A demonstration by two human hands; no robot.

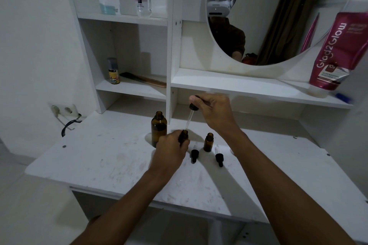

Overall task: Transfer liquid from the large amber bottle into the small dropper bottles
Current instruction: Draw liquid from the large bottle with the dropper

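On the white tabletop (119, 165) the big bottle (159, 129) stands uncapped at the back, just left of the work. The left hand (171, 151), fingers wrapped round 1 small bottle (184, 135), steadies it just right of the big bottle. Whether it rests on the tabletop I cannot tell. The right hand (216, 111) pinches the bulb end of a dropper (189, 120) whose glass tip sits at that bottle's mouth, so filling bottle 1 looks under way. A second small bottle (208, 143) stands open nearby, apparently unfilled. 2 loose droppers (194, 155) lie in front, so capping both remains. The dark glass hides the liquid levels.
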